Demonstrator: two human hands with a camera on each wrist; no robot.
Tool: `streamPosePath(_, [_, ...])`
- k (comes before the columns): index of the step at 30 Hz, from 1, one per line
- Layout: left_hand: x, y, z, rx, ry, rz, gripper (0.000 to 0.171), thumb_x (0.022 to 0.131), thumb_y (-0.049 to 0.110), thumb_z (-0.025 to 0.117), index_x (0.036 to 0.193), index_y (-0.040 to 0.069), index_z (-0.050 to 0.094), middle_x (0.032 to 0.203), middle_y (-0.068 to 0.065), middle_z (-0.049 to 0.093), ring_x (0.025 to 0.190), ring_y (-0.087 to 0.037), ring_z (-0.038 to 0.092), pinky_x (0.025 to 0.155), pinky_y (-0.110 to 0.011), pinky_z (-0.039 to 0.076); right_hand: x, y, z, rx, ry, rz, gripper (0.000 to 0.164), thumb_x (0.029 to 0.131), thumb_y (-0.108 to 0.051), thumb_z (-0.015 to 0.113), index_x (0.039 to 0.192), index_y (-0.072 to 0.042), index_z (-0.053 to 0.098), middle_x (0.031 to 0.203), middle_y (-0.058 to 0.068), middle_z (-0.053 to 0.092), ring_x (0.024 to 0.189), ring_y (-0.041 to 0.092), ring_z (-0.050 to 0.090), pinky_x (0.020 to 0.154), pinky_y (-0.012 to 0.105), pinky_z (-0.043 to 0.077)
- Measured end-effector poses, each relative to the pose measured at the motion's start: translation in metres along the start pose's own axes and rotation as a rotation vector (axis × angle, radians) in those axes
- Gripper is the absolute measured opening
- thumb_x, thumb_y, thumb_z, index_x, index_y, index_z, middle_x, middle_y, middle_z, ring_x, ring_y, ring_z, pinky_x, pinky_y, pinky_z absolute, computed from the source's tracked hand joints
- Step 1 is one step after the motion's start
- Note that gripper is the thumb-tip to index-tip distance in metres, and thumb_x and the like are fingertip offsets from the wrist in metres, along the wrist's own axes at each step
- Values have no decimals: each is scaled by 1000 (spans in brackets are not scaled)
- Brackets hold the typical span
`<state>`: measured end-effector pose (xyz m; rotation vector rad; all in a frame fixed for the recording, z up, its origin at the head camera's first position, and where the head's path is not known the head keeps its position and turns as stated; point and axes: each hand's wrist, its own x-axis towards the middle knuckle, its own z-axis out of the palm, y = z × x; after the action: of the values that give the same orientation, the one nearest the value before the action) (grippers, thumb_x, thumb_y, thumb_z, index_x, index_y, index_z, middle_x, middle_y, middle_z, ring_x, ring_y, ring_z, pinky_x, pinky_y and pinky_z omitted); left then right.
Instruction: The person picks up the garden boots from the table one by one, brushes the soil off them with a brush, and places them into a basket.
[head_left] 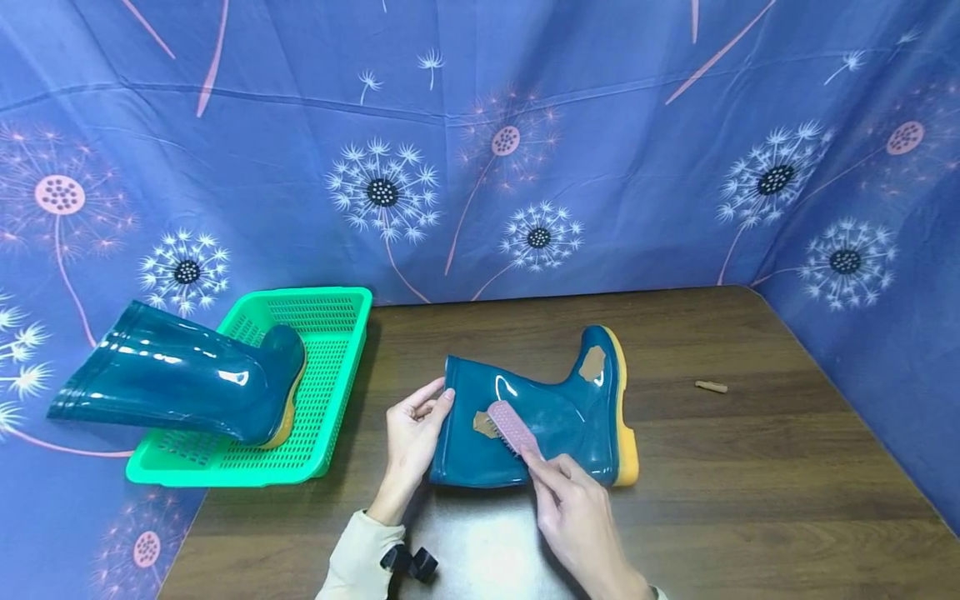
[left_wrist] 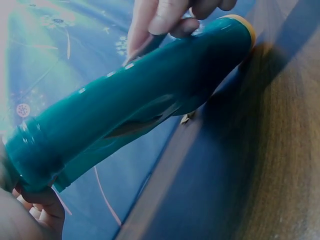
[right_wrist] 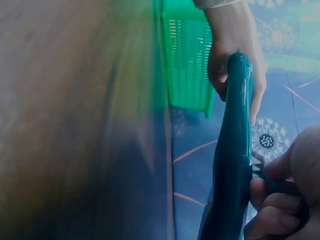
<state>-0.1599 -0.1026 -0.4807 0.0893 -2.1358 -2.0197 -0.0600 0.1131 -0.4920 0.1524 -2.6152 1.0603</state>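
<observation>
A blue-green boot (head_left: 540, 408) lies on its side, over the desk (head_left: 765, 492). The left hand's (head_left: 412, 433) grip pinches its top edge. The right hand's (head_left: 576, 512) grip holds a pink brush (head_left: 513, 427), close to a brown patch (head_left: 485, 424). Only the head view shows another boot (head_left: 187, 375) in the green basket (head_left: 315, 292) and a small stick (head_left: 711, 387). The right wrist view shows the held boot edge-on.

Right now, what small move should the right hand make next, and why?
Probably a short stroke of the brush over the brown patch beside it. The right hand holds the brush with its bristles toward the boot, at that patch's edge, and the left hand grips the boot's open end, which should steady it.
</observation>
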Motion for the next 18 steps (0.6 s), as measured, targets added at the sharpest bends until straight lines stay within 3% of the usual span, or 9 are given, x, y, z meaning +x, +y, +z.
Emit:
streamPosePath(8, [1, -3, 0, 11, 2, -4, 35, 100, 19, 77, 129, 0, 75, 84, -17, 79, 60, -6, 66, 59, -20, 55, -1, -12, 3, 54, -49, -67, 43, 94, -5, 80, 132, -25, 78, 87, -15, 64, 72, -6, 51, 65, 17, 52])
streamPosePath(14, [1, -4, 1, 17, -3, -1, 35, 101, 19, 75, 130, -2, 74, 86, -19, 80, 63, -6, 70, 60, -20, 56, 2, 1, -2, -2, -41, 11, 36, 97, -6, 76, 129, -22, 80, 85, -11, 66, 69, -3, 50, 62, 18, 49])
streamPosePath(18, [1, -2, -1, 17, 4, 5, 35, 101, 18, 74, 130, -2, 74, 86, -19, 80, 63, -7, 70, 60, -20, 57, 2, 1, -6, 35, 2, 56, 37, 97, -4, 76, 129, -23, 80, 85, -11, 66, 69, -2, 50, 60, 19, 47])
